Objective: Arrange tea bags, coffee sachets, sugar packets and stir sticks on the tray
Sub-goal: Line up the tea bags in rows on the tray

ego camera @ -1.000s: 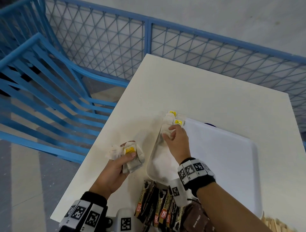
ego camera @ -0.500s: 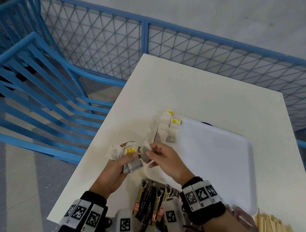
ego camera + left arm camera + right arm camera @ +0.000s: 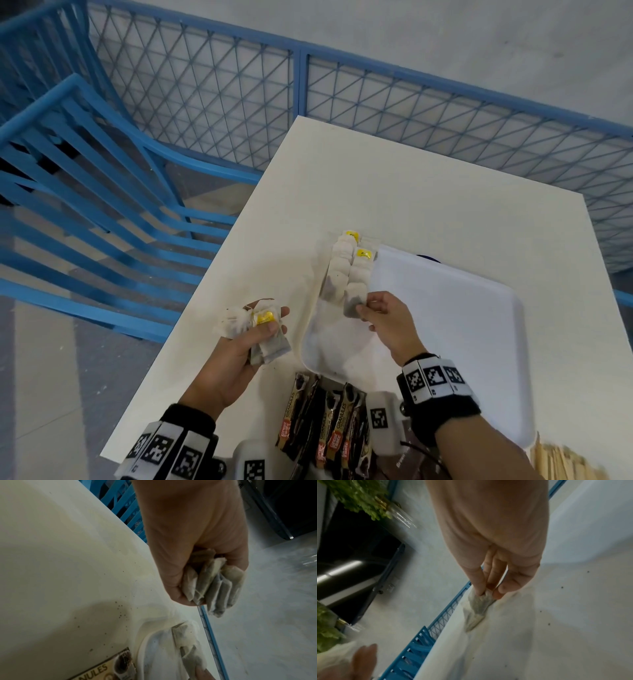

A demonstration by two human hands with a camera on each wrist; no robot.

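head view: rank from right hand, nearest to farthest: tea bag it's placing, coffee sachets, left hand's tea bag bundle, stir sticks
From the right hand:
1. Tea bag, pinched in its fingers at the tray's left edge.
2. Coffee sachets and left-hand bundle: too close to call.
3. Stir sticks, bottom right corner.

A white bench point(image 3: 428, 192) has dark specks scattered over its top near the front edge. Behind it runs a blue metal fence point(image 3: 445, 113) with diamond wire mesh, against a pale grey wall point(image 3: 445, 31). To the left stands a blue slatted chair point(image 3: 102, 192) on a grey floor point(image 3: 61, 394). The right wrist view shows green leafy foliage point(image 3: 359, 497) and a dark metal cylinder point(image 3: 342, 578), blurred.
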